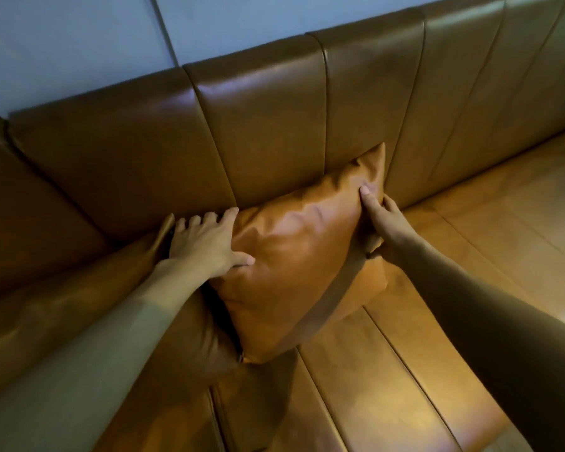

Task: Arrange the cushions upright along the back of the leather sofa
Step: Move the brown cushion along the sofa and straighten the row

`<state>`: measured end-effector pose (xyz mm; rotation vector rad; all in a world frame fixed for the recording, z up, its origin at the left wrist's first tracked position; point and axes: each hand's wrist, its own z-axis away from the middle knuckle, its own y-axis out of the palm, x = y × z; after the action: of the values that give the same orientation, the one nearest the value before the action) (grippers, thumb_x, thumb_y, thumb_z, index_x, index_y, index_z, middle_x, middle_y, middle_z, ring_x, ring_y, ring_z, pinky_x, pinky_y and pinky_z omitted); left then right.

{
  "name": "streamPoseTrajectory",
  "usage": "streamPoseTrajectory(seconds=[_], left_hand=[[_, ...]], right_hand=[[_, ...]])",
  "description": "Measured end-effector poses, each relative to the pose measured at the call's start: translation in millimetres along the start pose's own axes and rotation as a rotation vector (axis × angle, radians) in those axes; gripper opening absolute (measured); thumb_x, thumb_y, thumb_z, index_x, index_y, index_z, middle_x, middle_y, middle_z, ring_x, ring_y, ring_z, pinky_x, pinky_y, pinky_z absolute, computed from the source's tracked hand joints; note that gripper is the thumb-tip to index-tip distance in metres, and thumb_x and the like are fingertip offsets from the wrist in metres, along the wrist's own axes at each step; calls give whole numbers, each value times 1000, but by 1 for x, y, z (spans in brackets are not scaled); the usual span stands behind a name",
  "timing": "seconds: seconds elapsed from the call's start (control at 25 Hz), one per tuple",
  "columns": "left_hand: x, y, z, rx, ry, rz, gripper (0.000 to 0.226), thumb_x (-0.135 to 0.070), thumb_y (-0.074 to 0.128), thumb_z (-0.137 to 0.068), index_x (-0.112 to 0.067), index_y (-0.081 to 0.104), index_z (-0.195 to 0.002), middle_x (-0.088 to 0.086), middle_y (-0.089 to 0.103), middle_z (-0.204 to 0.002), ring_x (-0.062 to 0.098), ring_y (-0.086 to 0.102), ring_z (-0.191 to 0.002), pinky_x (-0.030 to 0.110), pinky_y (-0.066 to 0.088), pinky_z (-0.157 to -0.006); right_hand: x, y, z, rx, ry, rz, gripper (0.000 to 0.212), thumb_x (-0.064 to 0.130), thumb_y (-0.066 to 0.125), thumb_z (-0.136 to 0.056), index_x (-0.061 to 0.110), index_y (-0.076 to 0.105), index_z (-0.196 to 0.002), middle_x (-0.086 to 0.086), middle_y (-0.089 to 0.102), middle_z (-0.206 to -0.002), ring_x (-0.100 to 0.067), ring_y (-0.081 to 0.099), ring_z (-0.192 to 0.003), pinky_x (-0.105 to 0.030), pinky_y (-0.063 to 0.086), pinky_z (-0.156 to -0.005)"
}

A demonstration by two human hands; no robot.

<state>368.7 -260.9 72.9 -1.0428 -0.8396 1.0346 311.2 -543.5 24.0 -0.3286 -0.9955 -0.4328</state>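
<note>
An orange-brown leather cushion (294, 256) leans against the back of the brown leather sofa (261, 125), tilted with one corner pointing up. My left hand (206, 243) grips its left edge, thumb pressed into its front. My right hand (384, 216) holds its right edge near the top corner, thumb on the front. A second, darker leather cushion (88, 308) lies to the left, partly under my left arm and partly behind the first cushion.
The sofa seat (454, 288) stretches away to the right in long leather panels. A pale wall (79, 44) rises behind the sofa back. The sofa's left arm or corner section (20, 207) closes off the left side.
</note>
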Motion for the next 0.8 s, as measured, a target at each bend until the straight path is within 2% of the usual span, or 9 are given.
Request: streamPoseTrajectory(seconds=[0.12, 0.2, 0.32, 0.4, 0.52, 0.68, 0.8], left_hand=[[-5, 6, 0, -84, -18, 38, 85, -65, 59, -82, -32, 19, -150, 9, 36, -153, 35, 32, -139, 51, 24, -113], [-9, 7, 1, -152, -16, 37, 78, -62, 59, -84, -33, 25, -148, 8, 40, -150, 34, 35, -136, 50, 27, -110], [-11, 4, 3, -229, -17, 81, 74, -61, 58, -85, -35, 27, -147, 6, 42, -147, 34, 37, -133, 50, 30, -106], [-14, 3, 2, -251, -22, 68, 73, -62, 56, -86, -36, 27, -148, 5, 42, -147, 33, 38, -132, 50, 31, -104], [-21, 2, 2, -236, 20, 18, 73, -62, 55, -86, -38, 26, -148, 4, 43, -147, 32, 37, -132, 50, 32, -104], [-16, 5, 1, -216, 3, 60, 82, -67, 58, -81, -35, 24, -149, 5, 41, -149, 32, 37, -134, 50, 31, -106], [-11, 7, 6, -217, -13, 75, 95, -71, 59, -77, -30, 17, -152, 6, 34, -154, 31, 32, -139, 49, 25, -112]], right_hand=[[-2, 1, -3, -28, -11, 11, 93, 68, 63, -79, 29, 21, -153, -6, 33, -156, -39, 38, -137, -73, 42, -92], [0, 1, -5, -94, -33, -22, 84, 60, 63, -84, 21, 30, -151, -8, 42, -150, -38, 42, -133, -71, 42, -95], [16, 4, -8, -184, -144, -98, 55, 48, 61, -91, 11, 50, -130, -4, 58, -120, -28, 53, -113, -59, 46, -98], [19, 2, -8, -181, -181, -94, 44, 48, 60, -91, 14, 54, -118, 0, 59, -107, -26, 54, -105, -57, 50, -92], [3, -5, -7, -159, -126, -105, 53, 51, 58, -91, 16, 50, -128, -3, 57, -118, -30, 55, -109, -56, 54, -79], [-7, -4, -11, -117, -127, -130, 51, 50, 56, -93, 16, 48, -130, 0, 57, -112, -23, 56, -100, -58, 51, -86], [-7, 0, -11, -130, -110, -74, 61, 54, 55, -92, 17, 42, -139, -4, 54, -126, -28, 54, -115, -54, 52, -88]])
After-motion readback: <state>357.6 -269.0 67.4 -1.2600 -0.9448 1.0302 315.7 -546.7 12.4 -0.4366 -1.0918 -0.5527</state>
